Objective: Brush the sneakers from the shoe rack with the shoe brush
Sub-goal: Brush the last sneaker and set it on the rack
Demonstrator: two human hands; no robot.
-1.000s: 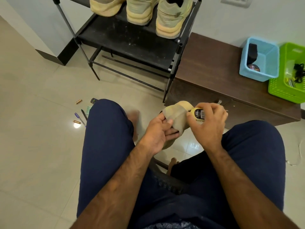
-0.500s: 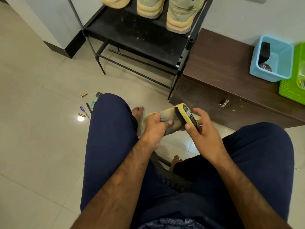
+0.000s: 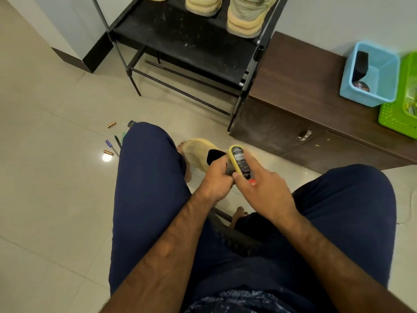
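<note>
A pale yellow-beige sneaker (image 3: pixel 198 152) hangs between my knees, its dark opening facing up. My left hand (image 3: pixel 216 181) grips it at the heel end. My right hand (image 3: pixel 259 188) holds a yellow-edged shoe brush (image 3: pixel 237 159) with a dark label, pressed against the sneaker's near side beside my left hand; the thumb lies along the brush's edge. More beige sneakers (image 3: pixel 246 16) stand on the black shoe rack (image 3: pixel 185 48) at the top.
A dark wooden cabinet (image 3: pixel 316 114) stands right of the rack, bearing a blue basket (image 3: pixel 388 86) and a green basket (image 3: pixel 397 116). Pens and batteries (image 3: pixel 111 146) lie on the tiled floor at left. My legs in navy trousers (image 3: pixel 146 184) flank the hands.
Both hands have dropped lower and nearer with the sneaker, which has turned so its dark opening shows. The brush moved from the toe side to the near side.
</note>
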